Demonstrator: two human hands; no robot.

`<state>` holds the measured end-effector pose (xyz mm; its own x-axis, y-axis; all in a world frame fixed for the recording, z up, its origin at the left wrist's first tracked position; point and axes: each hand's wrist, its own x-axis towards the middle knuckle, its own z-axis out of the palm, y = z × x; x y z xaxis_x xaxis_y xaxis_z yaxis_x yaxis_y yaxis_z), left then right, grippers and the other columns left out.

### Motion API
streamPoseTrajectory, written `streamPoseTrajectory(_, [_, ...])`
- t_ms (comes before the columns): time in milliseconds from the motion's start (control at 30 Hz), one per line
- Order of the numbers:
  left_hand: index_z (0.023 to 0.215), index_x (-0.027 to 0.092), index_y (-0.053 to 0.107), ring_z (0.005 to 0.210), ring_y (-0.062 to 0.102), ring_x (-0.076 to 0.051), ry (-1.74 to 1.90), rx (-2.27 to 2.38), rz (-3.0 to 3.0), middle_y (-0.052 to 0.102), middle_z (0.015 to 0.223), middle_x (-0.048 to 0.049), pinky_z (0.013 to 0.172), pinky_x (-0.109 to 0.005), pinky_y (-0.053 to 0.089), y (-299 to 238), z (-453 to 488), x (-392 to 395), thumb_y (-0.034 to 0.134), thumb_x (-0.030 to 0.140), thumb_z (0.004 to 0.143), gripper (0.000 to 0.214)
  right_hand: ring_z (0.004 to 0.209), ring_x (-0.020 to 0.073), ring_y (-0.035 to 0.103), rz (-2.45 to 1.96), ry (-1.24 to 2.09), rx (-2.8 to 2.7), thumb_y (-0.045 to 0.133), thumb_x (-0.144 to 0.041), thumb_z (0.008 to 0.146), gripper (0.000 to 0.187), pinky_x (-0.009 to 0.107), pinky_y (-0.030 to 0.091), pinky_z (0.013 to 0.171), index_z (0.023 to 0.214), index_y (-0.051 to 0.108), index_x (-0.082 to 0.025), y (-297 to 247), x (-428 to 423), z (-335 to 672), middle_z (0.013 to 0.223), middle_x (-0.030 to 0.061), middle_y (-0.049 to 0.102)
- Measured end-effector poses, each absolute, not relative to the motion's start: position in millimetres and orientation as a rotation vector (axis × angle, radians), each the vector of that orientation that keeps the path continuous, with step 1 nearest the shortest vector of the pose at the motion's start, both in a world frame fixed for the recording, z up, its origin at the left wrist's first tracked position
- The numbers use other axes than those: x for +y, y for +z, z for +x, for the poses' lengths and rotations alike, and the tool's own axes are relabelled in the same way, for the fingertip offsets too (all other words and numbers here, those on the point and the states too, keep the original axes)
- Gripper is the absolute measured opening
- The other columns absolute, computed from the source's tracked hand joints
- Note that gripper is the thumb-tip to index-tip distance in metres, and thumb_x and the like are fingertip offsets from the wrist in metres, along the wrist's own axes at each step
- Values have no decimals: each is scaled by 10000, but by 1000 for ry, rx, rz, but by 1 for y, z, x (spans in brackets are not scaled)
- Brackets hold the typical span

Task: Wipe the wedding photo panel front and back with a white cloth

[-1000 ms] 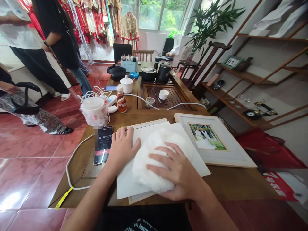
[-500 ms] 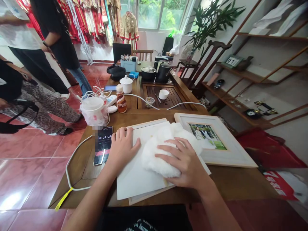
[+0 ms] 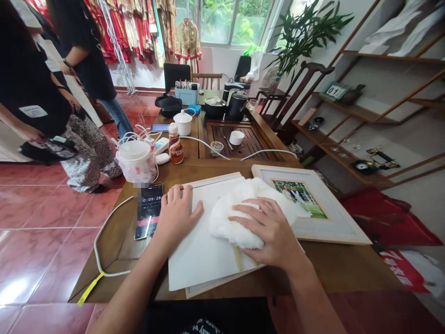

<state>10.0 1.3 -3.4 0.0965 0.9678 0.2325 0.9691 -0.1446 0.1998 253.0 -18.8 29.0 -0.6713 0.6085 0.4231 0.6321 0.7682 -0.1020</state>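
My right hand lies over a white fluffy cloth, its fingers pressing the bunched fabric against a white board. My left hand rests flat on that board's left part, holding nothing. A stack of white sheets or boards lies under them, its lower layers hard to tell apart. To the right, the cloth overlaps the corner of a pale wooden picture frame holding a wedding photo. Left of my left hand, a phone lies showing a timer.
The wooden table also holds a bagged white container, a sauce bottle, white cables, a kettle and a tea tray. Several people stand at left. Shelves stand at right.
My right hand and the cloth have slid up and to the right, and the cloth is more bunched. My left hand stays still. A person at left has moved closer.
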Motion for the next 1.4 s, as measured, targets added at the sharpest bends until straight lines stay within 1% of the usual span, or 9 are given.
streamPoseTrajectory(100, [1192,192,463,1083,484,-300,-487,-2053,-2314,504,1117,-114,912,-451,372,-1,10,2,411,398,924,341,1138,313,470,-846,-31,-2607,629,-437,754,441,559,267,984,1158,606,-261,32,-32,238,1270,32,602])
streamPoseTrajectory(233, [1182,192,471,1097,477,-304,-494,-2050,-2307,503,1136,-119,917,-443,375,1,10,2,415,400,923,337,1158,301,454,-637,-27,-2749,541,-492,805,444,563,215,1012,1182,591,-263,34,-46,224,1286,11,593])
streamPoseTrajectory(533, [1177,202,476,1078,489,-304,-513,-2066,-2311,508,1114,-112,919,-456,366,2,7,0,415,403,919,333,1119,318,482,-990,-103,-2530,659,-409,754,412,543,310,953,1133,624,-251,32,-25,250,1240,49,616])
streamPoseTrajectory(667, [1182,197,476,1087,484,-305,-505,-2050,-2310,509,1114,-115,917,-442,372,4,8,1,420,400,918,338,1130,322,467,-829,-62,-2609,613,-458,764,435,573,264,978,1153,613,-264,36,-43,231,1256,26,609])
streamPoseTrajectory(800, [1188,198,469,1084,484,-302,-496,-2053,-2306,503,1120,-113,918,-440,368,4,11,2,414,405,923,341,1148,302,455,-672,-41,-2720,542,-498,804,456,568,225,1008,1190,591,-261,35,-51,225,1274,16,598])
streamPoseTrajectory(1067, [1197,205,464,1106,472,-293,-491,-2085,-2321,500,1133,-110,928,-438,346,4,10,1,413,408,922,345,1141,317,479,-1019,-82,-2558,648,-415,754,427,544,294,987,1150,621,-256,37,-28,256,1253,56,608])
streamPoseTrajectory(1167, [1197,206,465,1105,473,-295,-482,-2094,-2317,503,1132,-109,931,-435,348,5,9,0,420,403,920,344,1154,311,474,-967,-44,-2615,624,-442,765,436,553,261,1014,1166,613,-270,41,-38,244,1264,45,604])
streamPoseTrajectory(1300, [1198,203,462,1097,477,-299,-476,-2079,-2307,501,1132,-116,926,-436,358,5,10,1,413,399,925,340,1185,290,445,-677,-2,-2805,520,-518,824,470,550,178,1052,1227,568,-280,42,-53,225,1313,14,574])
streamPoseTrajectory(1400, [1205,202,455,1090,480,-299,-471,-2075,-2305,498,1130,-117,920,-440,363,3,10,1,402,404,929,346,1181,290,445,-717,-4,-2798,529,-522,823,479,546,189,1046,1230,566,-272,41,-51,226,1311,16,576])
